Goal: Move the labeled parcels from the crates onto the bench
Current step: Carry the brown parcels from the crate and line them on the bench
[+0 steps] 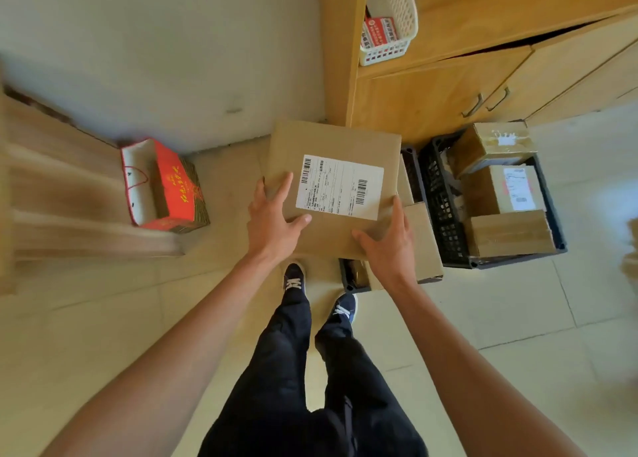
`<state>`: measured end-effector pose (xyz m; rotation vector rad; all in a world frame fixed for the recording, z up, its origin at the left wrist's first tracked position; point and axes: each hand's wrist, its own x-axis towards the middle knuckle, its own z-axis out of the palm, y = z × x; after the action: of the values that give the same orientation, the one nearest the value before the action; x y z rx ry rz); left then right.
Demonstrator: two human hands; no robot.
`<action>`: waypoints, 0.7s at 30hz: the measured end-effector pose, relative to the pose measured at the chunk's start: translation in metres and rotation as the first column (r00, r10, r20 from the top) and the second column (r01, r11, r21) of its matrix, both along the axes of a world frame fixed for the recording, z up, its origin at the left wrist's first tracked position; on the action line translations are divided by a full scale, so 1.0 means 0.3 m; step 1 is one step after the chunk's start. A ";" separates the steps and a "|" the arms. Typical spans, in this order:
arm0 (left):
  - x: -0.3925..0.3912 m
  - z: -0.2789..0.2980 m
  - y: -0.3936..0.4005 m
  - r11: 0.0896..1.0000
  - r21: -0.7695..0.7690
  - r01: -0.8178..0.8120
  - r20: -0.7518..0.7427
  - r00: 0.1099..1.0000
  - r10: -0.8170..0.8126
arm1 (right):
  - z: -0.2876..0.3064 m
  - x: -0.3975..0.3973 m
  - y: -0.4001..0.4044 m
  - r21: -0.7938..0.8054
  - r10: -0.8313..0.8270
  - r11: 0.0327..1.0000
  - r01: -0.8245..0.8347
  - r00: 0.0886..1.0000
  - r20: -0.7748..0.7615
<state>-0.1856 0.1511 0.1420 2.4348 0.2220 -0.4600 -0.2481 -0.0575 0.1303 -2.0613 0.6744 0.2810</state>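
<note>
Both hands [331, 235] grip parcel [331, 180] — above crate [445, 215]

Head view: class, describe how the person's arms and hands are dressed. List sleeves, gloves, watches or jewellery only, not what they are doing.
Both arms are bare from the bottom edge of the picture up to the hands; no sleeves show. The left hand and right hand wear no gloves. No watch, bracelet or ring is visible on either wrist or on the fingers.

- Both bare forearms extended forward and down, converging.
- Left hand [272, 221]: fingers spread, thumb pressed flat on parcel [331, 180] top.
- Right hand [388, 240]: gripping parcel's near right corner, thumb on top.
</note>
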 end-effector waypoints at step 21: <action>-0.426 0.401 0.882 0.809 -0.220 -0.545 0.235 0.775 0.586 | 0.423 0.019 0.850 -0.001 0.503 0.854 -0.520 0.825 0.259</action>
<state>-0.3135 0.4158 0.2623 2.1164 0.7452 0.1564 -0.2426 0.1974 0.2571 -2.1323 -0.0605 0.3338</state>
